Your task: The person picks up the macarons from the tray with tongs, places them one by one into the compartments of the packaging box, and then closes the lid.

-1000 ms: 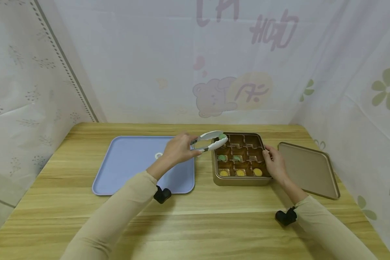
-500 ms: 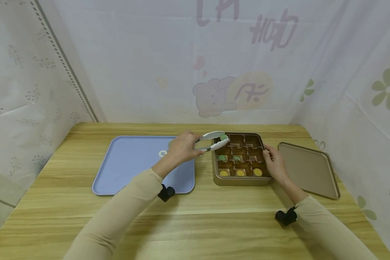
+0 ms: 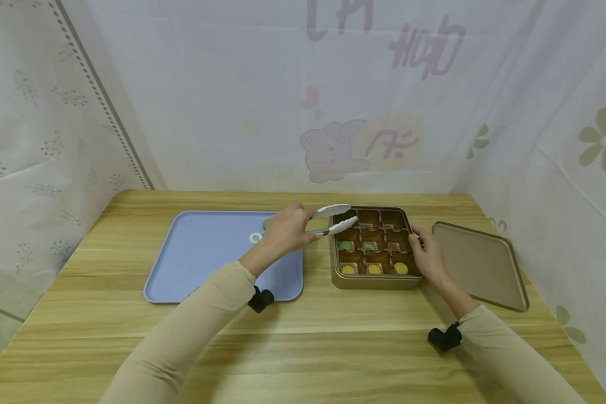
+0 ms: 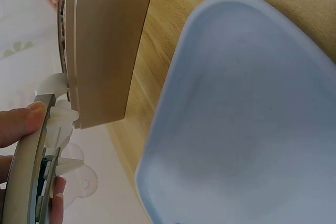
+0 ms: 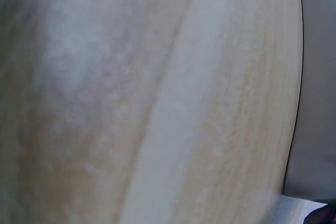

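Observation:
My left hand point(image 3: 287, 227) grips metal tongs point(image 3: 319, 231) with white scalloped tips. The spread tips reach over the back left compartment of a gold tin point(image 3: 376, 283), and nothing shows between them. In the left wrist view, thumb and fingers hold the tongs point(image 4: 26, 166) from both sides, close to the tin's wall point(image 4: 110, 45). Inside the tin is a brown divided insert point(image 3: 381, 256). Its front row holds yellow round pieces point(image 3: 373, 269); green pieces point(image 3: 345, 245) lie in the middle row. My right hand point(image 3: 426, 255) holds the tin's right side, thumb at the rim.
Left of the tin lies a blue tray point(image 3: 197, 264), with a white ring-shaped piece point(image 3: 255, 238) and a green piece point(image 3: 266, 224) partly behind the left hand. The tin's gold lid point(image 3: 477, 264) lies to the right. A printed curtain point(image 3: 222, 112) hangs behind the wooden table point(image 3: 333, 348).
The green piece between the tongs' tips has dropped out of sight at the back left compartment. The left hand and tongs have shifted slightly right. The right hand has stayed on the tin.

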A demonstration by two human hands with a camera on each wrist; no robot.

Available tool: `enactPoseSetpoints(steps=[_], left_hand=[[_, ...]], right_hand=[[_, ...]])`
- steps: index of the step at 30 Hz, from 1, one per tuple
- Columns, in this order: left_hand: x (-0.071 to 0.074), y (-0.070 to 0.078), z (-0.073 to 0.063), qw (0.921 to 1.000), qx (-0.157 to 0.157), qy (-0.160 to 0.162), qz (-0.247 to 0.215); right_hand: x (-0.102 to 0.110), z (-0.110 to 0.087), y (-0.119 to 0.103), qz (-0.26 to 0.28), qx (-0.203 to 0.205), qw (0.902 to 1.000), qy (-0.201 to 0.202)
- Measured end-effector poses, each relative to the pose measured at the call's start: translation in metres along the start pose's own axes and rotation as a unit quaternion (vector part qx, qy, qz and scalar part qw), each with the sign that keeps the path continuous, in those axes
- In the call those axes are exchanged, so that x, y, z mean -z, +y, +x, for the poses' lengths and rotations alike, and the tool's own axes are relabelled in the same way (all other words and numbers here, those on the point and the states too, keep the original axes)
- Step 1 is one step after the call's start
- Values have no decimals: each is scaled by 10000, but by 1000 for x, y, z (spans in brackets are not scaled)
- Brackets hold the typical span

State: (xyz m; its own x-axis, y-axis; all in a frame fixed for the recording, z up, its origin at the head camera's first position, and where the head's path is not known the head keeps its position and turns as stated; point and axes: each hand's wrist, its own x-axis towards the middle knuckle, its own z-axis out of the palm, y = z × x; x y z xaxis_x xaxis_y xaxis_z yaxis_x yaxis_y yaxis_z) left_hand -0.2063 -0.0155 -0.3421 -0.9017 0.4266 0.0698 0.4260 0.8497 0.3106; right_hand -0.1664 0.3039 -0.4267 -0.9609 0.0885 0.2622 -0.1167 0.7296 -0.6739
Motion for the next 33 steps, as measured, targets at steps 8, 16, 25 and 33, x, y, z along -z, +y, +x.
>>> enactPoseSetpoints(steps=[8,16,25,33], left_hand=[[-4,-2,-3,9999,-31,99,-109],[-8,-10,-15,9986,-53,244,-458],[-4,-30,-41,9947,-70,623,-820],[1,-56,-66,9933,220,697,-893]], right_hand=[[-1,-1,2,0,75,10000,14],[0,0,0,71,50,9999,56],[0,-1,0,73,127,9999,77],[0,-1,0,15,-4,10000,21]])
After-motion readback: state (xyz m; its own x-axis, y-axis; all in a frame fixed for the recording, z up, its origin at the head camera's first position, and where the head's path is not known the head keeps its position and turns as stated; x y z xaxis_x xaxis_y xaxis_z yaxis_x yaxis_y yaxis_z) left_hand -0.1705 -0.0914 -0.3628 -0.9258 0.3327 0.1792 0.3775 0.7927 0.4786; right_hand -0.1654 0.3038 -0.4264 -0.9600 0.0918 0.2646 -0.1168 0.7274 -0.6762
